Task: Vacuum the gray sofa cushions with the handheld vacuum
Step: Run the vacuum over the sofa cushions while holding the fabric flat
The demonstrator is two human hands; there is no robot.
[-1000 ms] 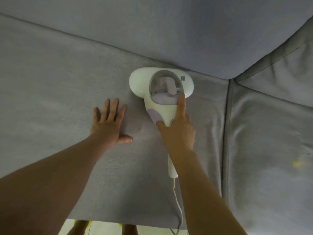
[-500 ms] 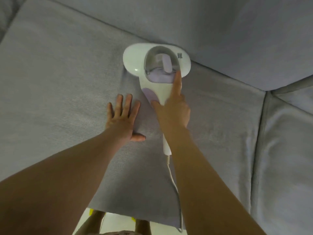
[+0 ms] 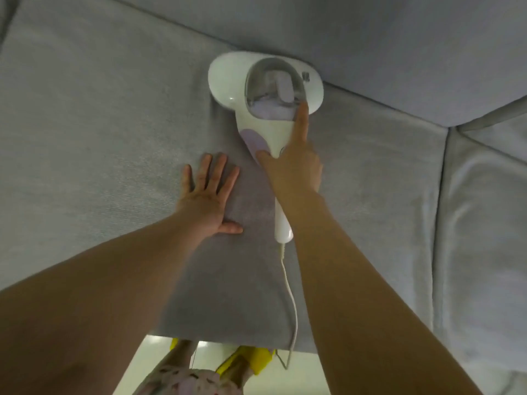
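The broad gray fabric seat cushion [image 3: 85,138] carries the white handheld vacuum [image 3: 228,81], its head butting against the gray back cushion [image 3: 370,38] ahead. The right grip [image 3: 291,169] holds the vacuum's handle, forefinger stretched forward. The left grip [image 3: 205,201] lies flat and spread beside it, nearer the vacuum than a second ago.

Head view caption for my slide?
Right hand grips handheld vacuum at back of gray seat cushion; left hand lies flat alongside.
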